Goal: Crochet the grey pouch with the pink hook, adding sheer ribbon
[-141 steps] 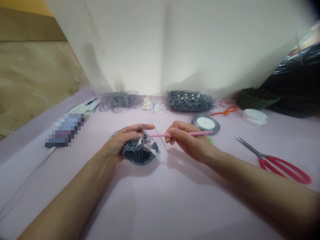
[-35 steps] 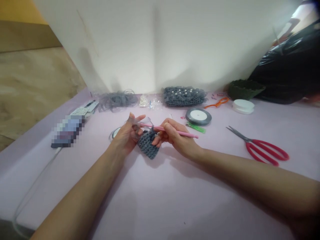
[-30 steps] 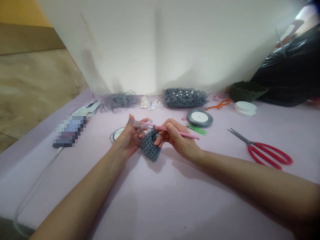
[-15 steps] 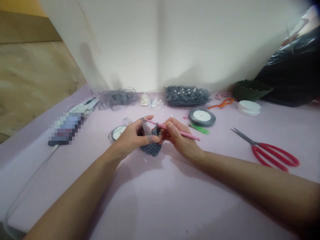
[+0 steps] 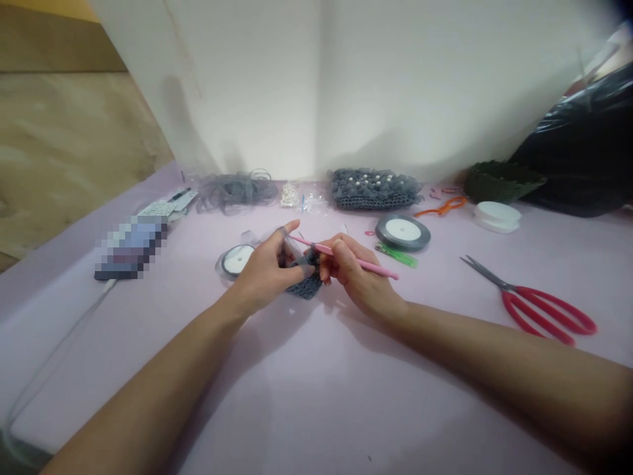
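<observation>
My left hand [image 5: 264, 270] is closed around a small grey crocheted piece [image 5: 305, 285], with a sheer grey ribbon running over its forefinger. My right hand [image 5: 353, 274] pinches a pink crochet hook [image 5: 368, 264], whose tip goes into the top of the grey piece. Both hands meet over the middle of the lilac table [image 5: 316, 396]. Most of the crocheted piece is hidden behind my fingers.
Red-handled scissors [image 5: 539, 309] lie to the right. A grey ribbon spool [image 5: 402, 231] and a green clip [image 5: 395, 254] sit behind my right hand, and another spool [image 5: 236, 258] is by my left. At the back are a beaded grey crochet piece [image 5: 373, 189], tangled grey ribbon [image 5: 237, 192], a bead bag [image 5: 299, 196], a white tub [image 5: 496, 216] and a black bag [image 5: 583, 152].
My left hand has closed further over the crocheted piece, which now sits lower and more hidden. The hook tip stays in the work while my right hand keeps its grip.
</observation>
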Available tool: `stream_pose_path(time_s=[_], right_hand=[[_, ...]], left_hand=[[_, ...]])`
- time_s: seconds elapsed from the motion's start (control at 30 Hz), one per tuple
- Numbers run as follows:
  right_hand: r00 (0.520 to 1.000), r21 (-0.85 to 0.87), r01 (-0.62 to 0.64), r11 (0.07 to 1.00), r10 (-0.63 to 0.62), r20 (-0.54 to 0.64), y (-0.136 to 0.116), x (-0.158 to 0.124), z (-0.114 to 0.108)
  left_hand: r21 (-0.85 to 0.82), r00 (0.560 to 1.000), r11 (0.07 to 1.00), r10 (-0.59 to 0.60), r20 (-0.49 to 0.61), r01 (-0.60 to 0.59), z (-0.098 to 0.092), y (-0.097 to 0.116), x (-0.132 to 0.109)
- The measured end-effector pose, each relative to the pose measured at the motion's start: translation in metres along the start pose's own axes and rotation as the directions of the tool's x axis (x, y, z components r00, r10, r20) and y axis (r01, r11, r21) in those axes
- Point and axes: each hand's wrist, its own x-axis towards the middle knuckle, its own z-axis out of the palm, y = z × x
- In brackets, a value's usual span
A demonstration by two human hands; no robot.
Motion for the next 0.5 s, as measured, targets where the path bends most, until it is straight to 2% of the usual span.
stream_pose_path(time_s=[0.37,0.5], right_hand=[[1.000,0.080,-0.005,0.997,0.004,0.009,0.0007,-0.0032,0.0017],[1.000,0.077,-0.025,0.997,0.025,0.009,0.0010,-0.0024,0.0014]], left_hand=[[-0.039,1.000,0.999,0.026,-0.006,-0.026,-0.0011,0.0001,0.0015],[0.011,0.999,0.999,0.037,-0.008,-0.037,0.0002,-0.0010,0.0015]])
